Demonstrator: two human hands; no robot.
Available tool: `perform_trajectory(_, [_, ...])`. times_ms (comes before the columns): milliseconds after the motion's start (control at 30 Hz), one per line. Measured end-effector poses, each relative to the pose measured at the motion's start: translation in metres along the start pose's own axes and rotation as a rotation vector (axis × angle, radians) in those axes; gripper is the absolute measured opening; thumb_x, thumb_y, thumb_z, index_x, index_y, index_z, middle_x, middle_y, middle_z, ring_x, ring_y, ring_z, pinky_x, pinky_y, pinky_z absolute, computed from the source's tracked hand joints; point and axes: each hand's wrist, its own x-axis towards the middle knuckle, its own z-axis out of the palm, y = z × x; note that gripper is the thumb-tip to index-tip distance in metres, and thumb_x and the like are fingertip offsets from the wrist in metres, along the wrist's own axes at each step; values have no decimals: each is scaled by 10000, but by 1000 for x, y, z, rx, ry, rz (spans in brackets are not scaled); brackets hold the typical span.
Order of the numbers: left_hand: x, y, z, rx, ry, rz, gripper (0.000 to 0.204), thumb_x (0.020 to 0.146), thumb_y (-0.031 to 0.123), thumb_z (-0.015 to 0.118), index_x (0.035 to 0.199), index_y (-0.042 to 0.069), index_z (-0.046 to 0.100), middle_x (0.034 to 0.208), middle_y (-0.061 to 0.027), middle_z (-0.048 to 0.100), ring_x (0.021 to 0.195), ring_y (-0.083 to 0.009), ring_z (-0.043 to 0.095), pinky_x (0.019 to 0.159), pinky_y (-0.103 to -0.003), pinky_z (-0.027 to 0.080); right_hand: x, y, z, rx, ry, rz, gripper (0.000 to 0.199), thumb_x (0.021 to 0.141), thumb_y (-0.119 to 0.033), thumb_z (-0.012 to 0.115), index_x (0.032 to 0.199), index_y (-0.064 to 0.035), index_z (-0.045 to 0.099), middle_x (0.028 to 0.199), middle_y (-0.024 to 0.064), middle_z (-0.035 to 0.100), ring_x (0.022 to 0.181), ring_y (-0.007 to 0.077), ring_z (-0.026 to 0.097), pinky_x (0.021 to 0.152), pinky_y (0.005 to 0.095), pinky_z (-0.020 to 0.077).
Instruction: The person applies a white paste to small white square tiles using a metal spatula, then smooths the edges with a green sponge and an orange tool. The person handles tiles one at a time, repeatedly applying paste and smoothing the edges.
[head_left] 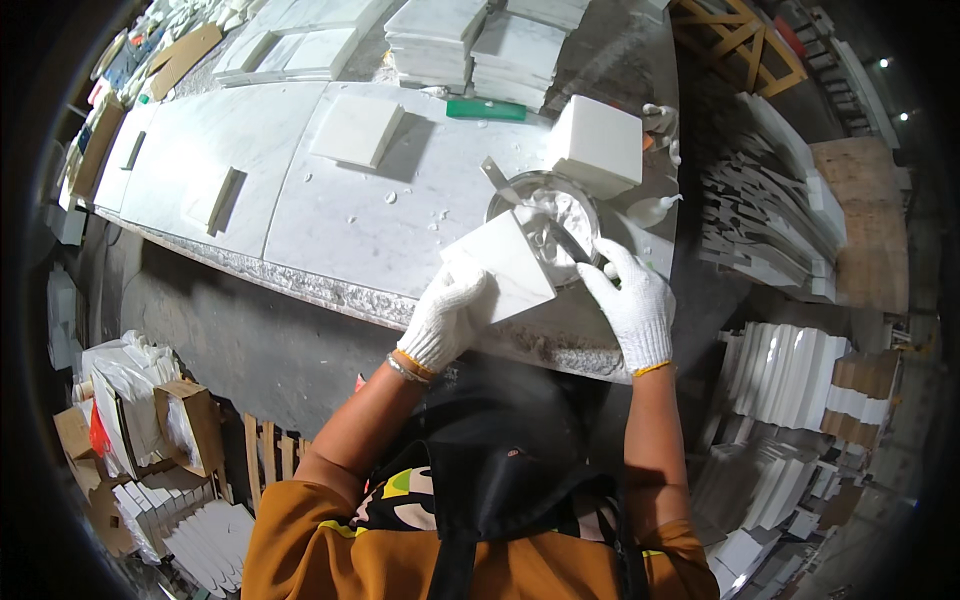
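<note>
My left hand (pixel 450 310), in a white knit glove, is closed on the near edge of a square white marble tile (pixel 505 262), held tilted at the front of the table. Past the tile's far right edge is a round metal bowl (pixel 594 212) of white paste (pixel 572 212). My right hand (pixel 635 305), gloved too, pinches the near end of a narrow flat metal scraper (pixel 568 242) between thumb and fingers. The scraper slants across the bowl, its middle smeared with white; its far end reaches past the rim. The tile hides part of the bowl.
A white block (pixel 598 145) stands behind the bowl, with a small white squeeze bottle (pixel 652 209) beside it. Farther back are a green strip (pixel 486 109), a raised tile (pixel 357 131) and stacked tiles (pixel 428 50). The table's rough front edge (pixel 330 292) runs before me; stone strips (pixel 765 215) lie right.
</note>
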Motion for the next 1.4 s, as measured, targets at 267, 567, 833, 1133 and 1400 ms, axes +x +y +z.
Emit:
perform_trajectory(267, [1,-3,-1,-137,41,0,272,863,83,715,1095,108,575,1005,45,598,933,-85,591,911,-223,480,6,22,20,225,-38,-60,300,855,-178,701,1146,-104,695,957,74,734,808,174,700,723,299,533])
perform_trajectory(567, [2,-5,-3,-147,91,14,261,845,83,730,1066,98,591,983,31,603,892,-102,575,831,-226,468,10,23,7,510,-98,110,233,881,-146,685,1077,-21,705,910,84,734,747,137,691,667,269,530])
perform_trajectory(833, [0,1,4,-128,93,-14,297,842,95,736,1097,100,585,1021,32,608,980,-110,567,915,-239,445,17,14,5,713,-246,255,244,883,-116,659,1089,8,704,840,59,708,698,77,634,596,226,479])
perform_trajectory(1133, [2,-1,7,-125,88,25,383,828,104,745,1171,70,577,1083,25,610,1041,-115,558,970,-266,431,-5,-17,-25,847,-179,367,276,880,-151,669,1116,-12,700,783,3,663,604,20,521,521,165,355])
perform_trajectory(1400, [3,-2,8,-120,71,58,396,835,108,740,1187,52,569,1077,9,617,1019,-115,572,949,-263,450,-19,-30,-27,862,-135,322,227,874,-47,671,1088,18,708,848,59,706,696,77,630,607,203,481])
